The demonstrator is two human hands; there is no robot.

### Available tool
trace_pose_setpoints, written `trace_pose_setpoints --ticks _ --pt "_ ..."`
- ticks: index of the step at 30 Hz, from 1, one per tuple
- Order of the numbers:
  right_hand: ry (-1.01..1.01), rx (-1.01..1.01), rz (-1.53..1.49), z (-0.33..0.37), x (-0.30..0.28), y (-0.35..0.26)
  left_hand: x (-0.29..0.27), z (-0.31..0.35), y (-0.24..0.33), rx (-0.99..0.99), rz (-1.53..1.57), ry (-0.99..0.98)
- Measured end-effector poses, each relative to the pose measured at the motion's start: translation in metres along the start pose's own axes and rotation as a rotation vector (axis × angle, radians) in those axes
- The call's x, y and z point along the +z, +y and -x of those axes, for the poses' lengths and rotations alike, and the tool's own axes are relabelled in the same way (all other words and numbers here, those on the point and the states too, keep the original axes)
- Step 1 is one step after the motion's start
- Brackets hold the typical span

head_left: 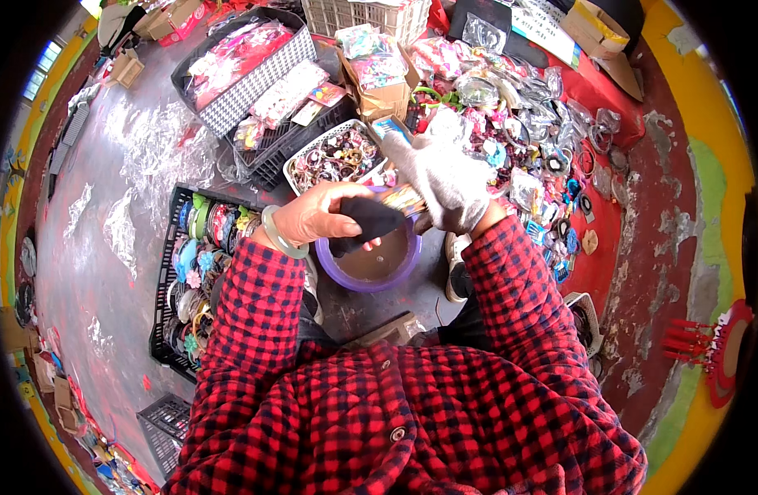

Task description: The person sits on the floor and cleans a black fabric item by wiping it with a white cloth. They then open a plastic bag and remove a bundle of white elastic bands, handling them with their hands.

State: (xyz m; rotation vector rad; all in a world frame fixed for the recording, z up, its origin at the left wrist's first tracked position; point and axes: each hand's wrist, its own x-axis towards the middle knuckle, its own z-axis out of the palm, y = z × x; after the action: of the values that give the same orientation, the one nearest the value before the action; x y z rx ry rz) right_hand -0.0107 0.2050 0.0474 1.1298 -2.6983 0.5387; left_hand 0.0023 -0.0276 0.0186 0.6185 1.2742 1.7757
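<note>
My left hand (317,214) is bare, with a pale bangle at the wrist, and its fingers are closed on a black cloth-like piece (371,219). My right hand (455,177) wears a whitish-grey glove. Its fingers close around a small, multicoloured, shiny flat item (404,200), which meets the black piece; its exact kind is unclear. Both hands are held above a purple basin (372,286) of murky brownish water, set on the floor between my feet. Just beyond the hands stands a white basket (291,172) full of small hair accessories.
A black crate (159,318) of headbands and flower ornaments sits at left. Farther off are a grey crate (259,87) of packets and a cardboard box (386,102). Bagged accessories (519,124) heap up on red cloth at right. Plastic film (160,136) lies on the floor.
</note>
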Motion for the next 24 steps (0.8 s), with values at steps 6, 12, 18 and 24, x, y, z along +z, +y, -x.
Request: trace_pose_setpoints --ticks 6,12,18,24 --pt "-0.098 -0.017 0.240 -0.006 0.025 -0.004 0.002 -0.006 -0.009 -0.090 -0.183 0.055" --pt "-0.139 0.171 -0.084 -0.005 -0.001 0.008 0.004 0.008 0.007 0.048 -0.123 0.123" --pt "0.218 0.308 -0.186 0.009 -0.001 0.017 0.001 0.022 0.010 0.294 0.099 0.269" --pt "0.475 0.155 -0.840 0.004 0.010 0.009 -0.005 0.018 0.000 0.268 -0.047 0.381"
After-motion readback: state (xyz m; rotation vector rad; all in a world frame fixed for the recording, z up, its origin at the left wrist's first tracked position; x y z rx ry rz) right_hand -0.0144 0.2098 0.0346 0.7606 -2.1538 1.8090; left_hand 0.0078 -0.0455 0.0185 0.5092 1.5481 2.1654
